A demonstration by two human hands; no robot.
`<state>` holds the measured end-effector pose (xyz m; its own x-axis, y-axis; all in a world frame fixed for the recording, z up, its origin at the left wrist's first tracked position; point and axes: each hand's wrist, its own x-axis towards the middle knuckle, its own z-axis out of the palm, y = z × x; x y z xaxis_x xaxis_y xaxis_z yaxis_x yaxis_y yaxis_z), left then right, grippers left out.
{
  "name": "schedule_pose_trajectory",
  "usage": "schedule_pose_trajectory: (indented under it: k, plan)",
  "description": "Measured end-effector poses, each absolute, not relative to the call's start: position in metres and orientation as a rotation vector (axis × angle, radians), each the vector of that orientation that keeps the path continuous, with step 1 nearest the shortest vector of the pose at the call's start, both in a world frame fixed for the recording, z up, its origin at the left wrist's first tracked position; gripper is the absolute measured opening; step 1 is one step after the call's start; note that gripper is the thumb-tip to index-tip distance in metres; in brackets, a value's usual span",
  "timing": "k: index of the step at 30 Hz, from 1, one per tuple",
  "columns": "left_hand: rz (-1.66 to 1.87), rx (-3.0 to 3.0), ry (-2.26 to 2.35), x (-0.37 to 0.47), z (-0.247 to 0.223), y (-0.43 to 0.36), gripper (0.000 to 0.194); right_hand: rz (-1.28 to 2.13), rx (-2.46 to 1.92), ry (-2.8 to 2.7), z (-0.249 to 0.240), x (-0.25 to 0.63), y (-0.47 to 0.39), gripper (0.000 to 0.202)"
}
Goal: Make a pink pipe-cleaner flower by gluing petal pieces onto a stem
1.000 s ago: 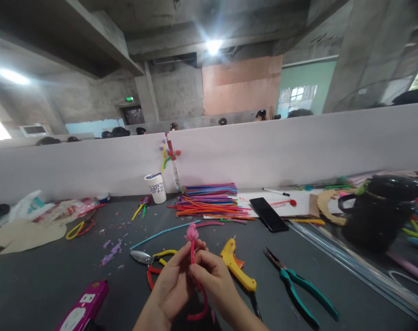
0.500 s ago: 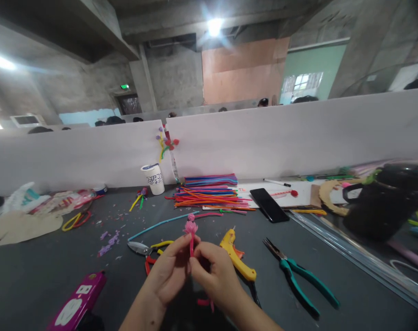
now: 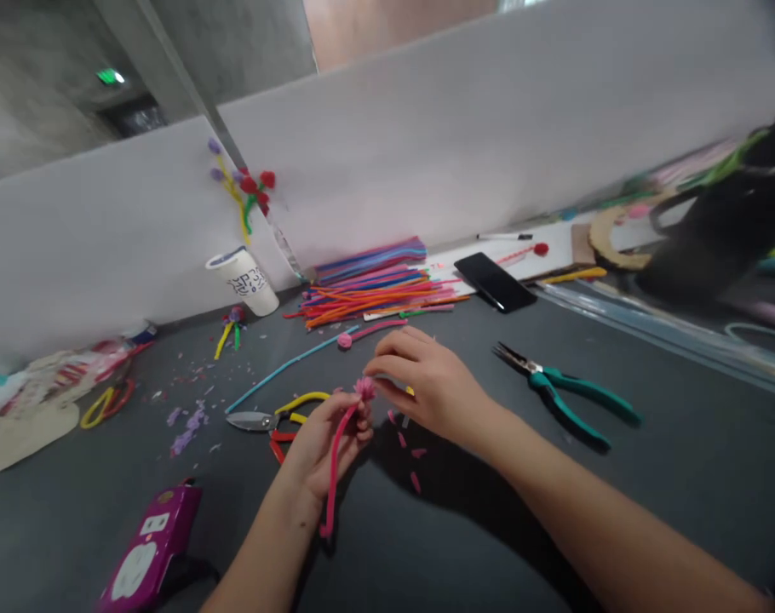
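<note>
A pink pipe-cleaner flower (image 3: 364, 389) with a long bent stem is pinched in my left hand (image 3: 333, 438); its stem hangs down toward the table front. Just right of the blossom is my right hand (image 3: 435, 383), fingers bent and apart, fingertips close to the petals, with nothing visible in them. It covers most of the yellow glue gun. Several small pink pieces (image 3: 416, 482) lie on the dark table below it. Behind my hands rests another pink stem with a round head (image 3: 344, 340). Scissors with yellow and red handles (image 3: 253, 421) lie left of my left hand.
Teal-handled pliers (image 3: 563, 396) and a black phone (image 3: 495, 282) lie to the right, near clear tubes and a dark jug (image 3: 713, 230). Colored pipe cleaners (image 3: 368, 294) and a white cup (image 3: 250, 285) stand before the white partition. A magenta case (image 3: 151, 545) is front left.
The view has tilted down. My right hand has left the stem and moved up beside the blossom. The flower's stem now points down toward me, and the pink pieces on the table are uncovered.
</note>
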<state>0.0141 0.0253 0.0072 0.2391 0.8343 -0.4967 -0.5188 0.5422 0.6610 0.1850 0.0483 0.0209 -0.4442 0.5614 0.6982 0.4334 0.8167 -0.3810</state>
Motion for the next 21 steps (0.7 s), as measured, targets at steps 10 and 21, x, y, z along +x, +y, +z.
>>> schedule_pose_trajectory:
  k: [10,21]
  plan:
    - [1.009,0.480,1.038,0.0155,0.0081,0.0251,0.009,-0.089,-0.690,-2.365,0.0166,0.1806,0.0493,0.026]
    - [0.990,0.504,1.057,0.0176,0.0078,0.0251,0.010,-0.201,-0.696,-2.455,0.0152,0.1798,0.0506,0.027]
